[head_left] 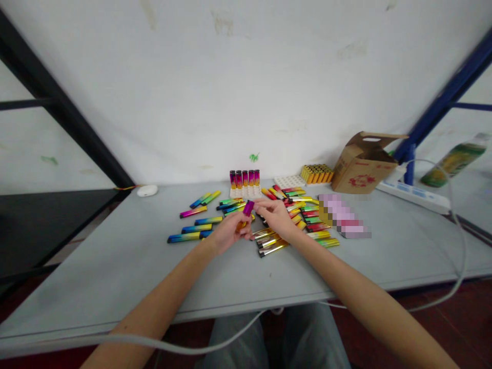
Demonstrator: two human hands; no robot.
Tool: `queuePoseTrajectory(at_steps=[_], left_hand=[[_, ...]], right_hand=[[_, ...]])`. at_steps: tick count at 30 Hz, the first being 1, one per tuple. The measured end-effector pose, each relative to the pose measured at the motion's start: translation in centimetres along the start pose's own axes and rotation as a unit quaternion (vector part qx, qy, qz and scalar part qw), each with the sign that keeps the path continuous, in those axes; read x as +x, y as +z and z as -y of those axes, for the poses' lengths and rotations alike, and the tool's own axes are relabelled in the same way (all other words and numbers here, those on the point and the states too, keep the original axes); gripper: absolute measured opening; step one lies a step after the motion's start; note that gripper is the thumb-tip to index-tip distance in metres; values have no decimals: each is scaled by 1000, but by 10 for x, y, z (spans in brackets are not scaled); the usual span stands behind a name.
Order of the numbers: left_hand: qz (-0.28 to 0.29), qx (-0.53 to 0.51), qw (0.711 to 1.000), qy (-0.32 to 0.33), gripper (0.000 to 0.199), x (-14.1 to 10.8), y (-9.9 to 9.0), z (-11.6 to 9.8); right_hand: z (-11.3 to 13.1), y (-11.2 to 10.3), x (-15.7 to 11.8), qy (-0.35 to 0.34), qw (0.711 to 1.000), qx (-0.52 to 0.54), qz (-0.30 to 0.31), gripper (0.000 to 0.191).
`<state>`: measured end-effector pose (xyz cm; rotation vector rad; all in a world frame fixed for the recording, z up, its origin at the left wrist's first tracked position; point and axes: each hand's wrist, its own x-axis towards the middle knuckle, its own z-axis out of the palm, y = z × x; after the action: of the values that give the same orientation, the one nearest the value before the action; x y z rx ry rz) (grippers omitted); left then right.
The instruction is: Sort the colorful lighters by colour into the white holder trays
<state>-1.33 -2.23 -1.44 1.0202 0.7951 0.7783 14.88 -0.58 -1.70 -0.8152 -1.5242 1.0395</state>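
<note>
My left hand (231,231) is closed around a purple and yellow lighter (248,207), which stands tilted above the table. The fingertips of my right hand (273,214) are pressed together beside its top end; whether they hold anything is hidden. Behind my hands, several purple lighters (245,179) stand upright in a white holder (246,193) near the wall. Blue and yellow lighters (197,228) lie to the left of my left hand. Many multicoloured lighters (315,226) lie around and beyond my right hand, with gold ones (271,241) just below it.
Yellow cylinders (317,174) stand packed beside a white perforated tray (289,181). An open cardboard box (363,165), a power strip (415,195) and a blurred pink item (346,216) are at the right. A white case (147,190) lies at the back left. A white cable (464,230) crosses the right side.
</note>
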Motion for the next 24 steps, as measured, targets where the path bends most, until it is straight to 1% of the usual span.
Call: queuePoseTrajectory(at_steps=[7,9,13,18,21,24], left_hand=[[28,-27,999,-7,14,-5,3,-6],[31,-34,999,-5,14,-6,3,-8],[31,-47,998,-6,14,-8,2,-13],[30,-62,998,11,10,-7,0,-14],[26,-64,997,25,9,-6,-1,-14],[26,-73,997,31,10,-7,-1,-15]], right_hand=[[1,0,0,13,1000,10,-4,18],[-1,0,1,38,999,26,-10,18],[-7,-4,5,92,993,76,-18,24],[-13,-14,10,116,984,120,-65,15],[-14,-19,12,120,980,143,-72,9],[-13,-23,12,135,970,189,-64,10]])
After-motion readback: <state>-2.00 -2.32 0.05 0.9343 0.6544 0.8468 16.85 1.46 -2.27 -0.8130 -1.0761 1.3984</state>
